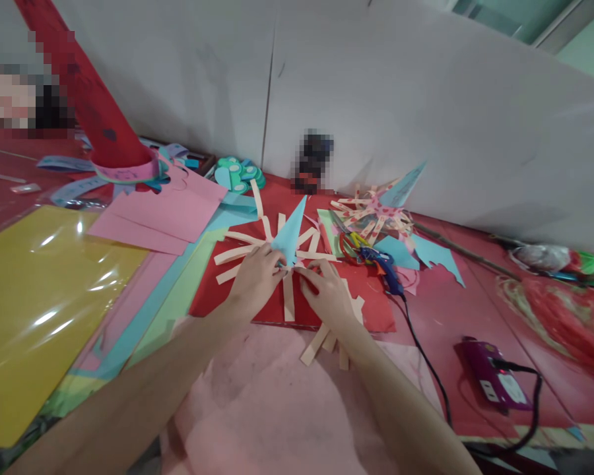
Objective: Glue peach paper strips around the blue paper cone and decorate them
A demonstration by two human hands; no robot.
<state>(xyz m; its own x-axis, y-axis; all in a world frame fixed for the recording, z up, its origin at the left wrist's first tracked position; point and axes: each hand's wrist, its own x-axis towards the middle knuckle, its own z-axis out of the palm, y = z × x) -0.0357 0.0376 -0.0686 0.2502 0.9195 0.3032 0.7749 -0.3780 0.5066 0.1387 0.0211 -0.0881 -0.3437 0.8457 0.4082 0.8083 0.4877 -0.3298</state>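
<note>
A light blue paper cone (290, 232) stands point-up with pale paper strips (289, 297) spreading out around its base. Beneath it lies a sheet of red paper (262, 307). My left hand (258, 276) is closed at the left side of the cone's base, its fingertips pinching the edge there. On the other side my right hand (329, 293) is bent in, thumb and fingers together at the inner end of a strip by the base. Their fingertips partly hide the join. Several loose pale strips (317, 343) lie under my right wrist.
A blue glue gun (389, 274) with a cord lies to the right, near scissors (351, 244) and a similar finished-looking cone piece (400, 188). A purple power box (492, 373) sits nearer. Pink sheets (163, 208), a yellow sheet (54, 297) and a red tube (109, 112) occupy the left.
</note>
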